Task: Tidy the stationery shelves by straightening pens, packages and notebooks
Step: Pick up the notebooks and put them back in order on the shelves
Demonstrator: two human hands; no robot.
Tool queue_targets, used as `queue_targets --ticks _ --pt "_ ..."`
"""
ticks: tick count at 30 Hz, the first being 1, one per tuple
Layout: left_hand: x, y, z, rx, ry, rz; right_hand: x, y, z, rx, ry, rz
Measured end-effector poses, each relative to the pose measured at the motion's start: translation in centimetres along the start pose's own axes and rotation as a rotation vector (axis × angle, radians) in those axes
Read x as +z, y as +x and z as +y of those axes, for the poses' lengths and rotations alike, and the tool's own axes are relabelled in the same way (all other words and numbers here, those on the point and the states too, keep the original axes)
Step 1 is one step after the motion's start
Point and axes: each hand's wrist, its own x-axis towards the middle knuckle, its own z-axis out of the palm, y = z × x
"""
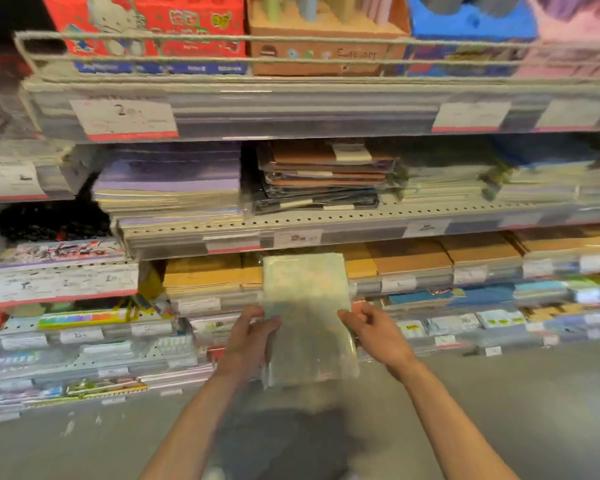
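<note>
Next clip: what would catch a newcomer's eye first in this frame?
Both hands, left and right, hold a pale plastic-wrapped packet by its side edges at centre, in front of the lower shelves. Above it, brown and black wrapped notebooks sit stacked on the middle shelf, and a red cartoon box stands top left.

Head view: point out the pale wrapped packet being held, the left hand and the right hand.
pale wrapped packet (307, 306), head view, middle of its front face
left hand (248, 336), head view, back of the hand at the packet's left edge
right hand (378, 332), head view, back of the hand at the packet's right edge
</note>
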Motion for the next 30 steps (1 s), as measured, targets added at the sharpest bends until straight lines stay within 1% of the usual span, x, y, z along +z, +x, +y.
queue_targets --ticks 6,10,14,17,22,24,28,30 --pt "10.3 -2.1 0.0 0.007 0.039 -0.047 -9.7 -1.5 3.3 -0.01 -0.025 0.018" --pt "14.7 -2.8 1.3 0.045 0.1 -0.111 -14.0 -2.5 4.2 -0.006 0.046 0.046" --pt "17.6 -3.1 2.8 0.136 0.132 -0.113 -17.1 -3.2 4.3 -0.045 0.052 0.083" --pt "19.2 -3.5 4.8 0.231 0.126 -0.137 -19.2 -3.6 2.7 -0.1 0.061 0.13" --pt "21.6 -3.6 9.5 0.338 0.087 -0.115 -22.2 -3.9 -1.1 -0.194 0.175 0.224" --pt "22.3 -3.6 11.6 0.37 0.065 -0.119 -23.3 -3.5 -2.7 -0.215 0.184 0.239" --pt "23.0 -3.0 15.0 0.364 0.088 -0.092 -24.7 -2.0 -5.5 -0.235 0.224 0.257" --pt "23.2 -2.5 16.1 0.362 0.138 -0.082 -24.9 -0.9 -6.4 -0.226 0.221 0.274"
